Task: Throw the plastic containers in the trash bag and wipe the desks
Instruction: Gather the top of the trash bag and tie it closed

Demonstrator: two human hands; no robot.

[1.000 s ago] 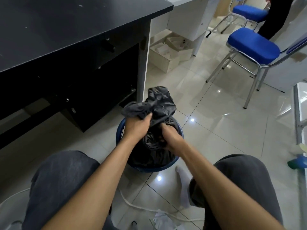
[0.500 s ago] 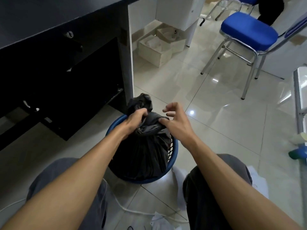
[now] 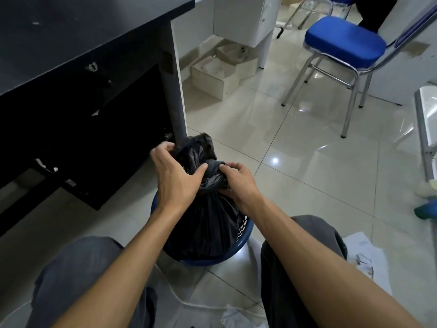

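Observation:
A full black trash bag (image 3: pixel 205 223) sits in a round blue basket (image 3: pixel 241 242) on the tiled floor between my knees. Its neck is twisted into a knot at the top. My left hand (image 3: pixel 175 176) grips the loose upper flap and neck of the bag. My right hand (image 3: pixel 236 181) pinches the knotted part from the right side. The bag's contents are hidden; no plastic containers show. The black desk (image 3: pixel 78 36) stands at the upper left, its top dark and mostly bare.
A blue-seated chrome chair (image 3: pixel 343 46) stands at the upper right. Beige boxes (image 3: pixel 212 76) sit on the floor under a white desk (image 3: pixel 238 17). Crumpled paper (image 3: pixel 364 254) and a white cord (image 3: pixel 179 301) lie near my feet. A person in dark clothes (image 3: pixel 376 10) stands beyond the chair.
My right hand was open above the bag half a second ago and has closed on the twisted neck. My left hand shifted up onto the flap, and a knot has formed.

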